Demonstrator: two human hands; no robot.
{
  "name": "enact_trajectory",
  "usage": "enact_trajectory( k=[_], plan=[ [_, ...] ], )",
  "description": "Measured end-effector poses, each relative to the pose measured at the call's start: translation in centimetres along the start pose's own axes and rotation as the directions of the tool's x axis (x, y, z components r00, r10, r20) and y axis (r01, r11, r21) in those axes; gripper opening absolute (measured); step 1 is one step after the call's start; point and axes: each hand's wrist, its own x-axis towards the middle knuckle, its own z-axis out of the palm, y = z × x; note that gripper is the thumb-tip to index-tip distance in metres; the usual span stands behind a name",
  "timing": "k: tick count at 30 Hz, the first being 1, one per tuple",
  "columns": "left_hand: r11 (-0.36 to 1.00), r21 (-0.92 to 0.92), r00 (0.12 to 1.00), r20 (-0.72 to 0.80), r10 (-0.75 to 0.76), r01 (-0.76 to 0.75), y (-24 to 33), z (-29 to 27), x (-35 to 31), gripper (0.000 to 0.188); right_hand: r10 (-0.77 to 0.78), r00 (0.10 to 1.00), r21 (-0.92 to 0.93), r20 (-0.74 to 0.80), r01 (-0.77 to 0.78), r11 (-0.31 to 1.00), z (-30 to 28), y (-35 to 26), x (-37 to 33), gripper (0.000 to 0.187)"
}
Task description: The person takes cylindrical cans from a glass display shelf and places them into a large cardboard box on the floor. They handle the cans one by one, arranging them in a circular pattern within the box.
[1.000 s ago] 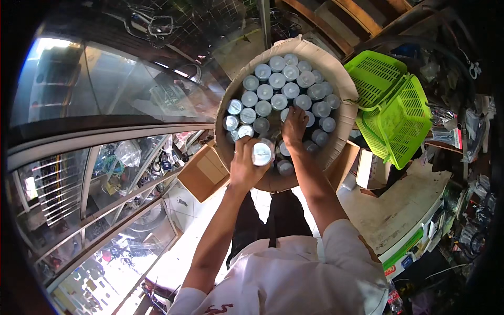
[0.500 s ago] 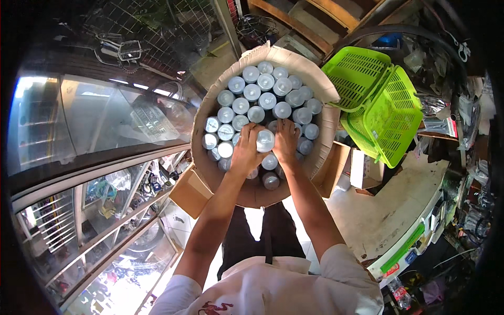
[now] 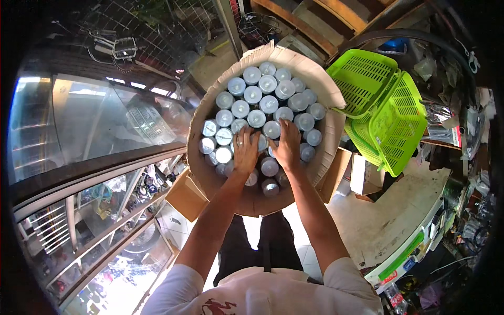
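Observation:
Many round-topped cans with pale, translucent caps stand upright, packed together inside a large cardboard box in front of me. My left hand lies over the cans near the middle, its fingers stretched forward and a little apart. Just to its right, my right hand rests on the cans with fingers spread and thumb pointing left. Between the two hands a can cap shows, level with its neighbours and partly covered. Nearer to me, another can sits lower by the box's near wall.
Two bright green plastic baskets lie right of the box on a worn pale counter. Smaller open cartons stand beside it. A glass display case runs along the left. Wooden slats are at the far side.
The can held up between my hands has gone down among the others. Both hands have flattened and spread over the caps. The view has shifted slightly.

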Motion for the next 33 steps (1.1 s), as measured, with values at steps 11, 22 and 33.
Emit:
enact_trajectory(
  k=[11,22,33],
  plan=[
    [0.997,-0.029,0.987,0.141,-0.07,0.075,-1.6,-1.2,0.6,0.087,0.074,0.993,-0.062,0.095,-0.068,0.996,-0.7,-3.9,-11.3,0.056],
    [0.9,-0.388,0.979,0.025,-0.204,0.197,-2.8,-8.7,-7.5,0.059,-0.225,0.955,-0.472,0.193,0.291,0.832,4.7,-2.8,-2.3,0.064],
    [0.865,-0.473,0.957,-0.134,-0.258,0.167,-3.8,-11.0,-15.0,0.046,-0.189,0.946,-0.54,0.263,0.306,0.784,6.0,-2.8,-0.6,0.039]
  ],
)
